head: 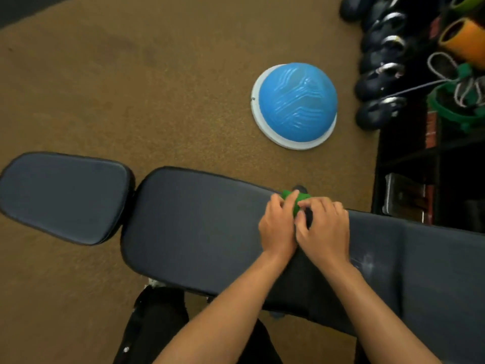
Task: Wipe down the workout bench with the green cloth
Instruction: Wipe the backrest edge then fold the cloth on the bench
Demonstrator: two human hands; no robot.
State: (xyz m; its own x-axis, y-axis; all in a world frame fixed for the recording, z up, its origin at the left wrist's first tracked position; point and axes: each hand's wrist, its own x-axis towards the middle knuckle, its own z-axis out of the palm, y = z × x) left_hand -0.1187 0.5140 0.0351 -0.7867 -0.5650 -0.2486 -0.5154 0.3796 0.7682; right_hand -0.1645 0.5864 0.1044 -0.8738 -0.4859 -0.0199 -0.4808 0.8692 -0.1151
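Note:
The black padded workout bench [199, 227] runs left to right in front of me, with a separate seat pad [63, 195] at its left end. A small bunched green cloth [295, 199] rests at the far edge of the long pad. My left hand [278, 227] and my right hand [325, 229] sit side by side on the pad, and the fingers of both pinch the cloth. Most of the cloth is hidden under my fingers.
A blue half-ball balance trainer [295, 105] lies on the brown carpet beyond the bench. A row of black dumbbells [380, 72] and a dark rack [446, 153] with rolled mats and green bands stand at the right. My dark trouser legs show below the bench.

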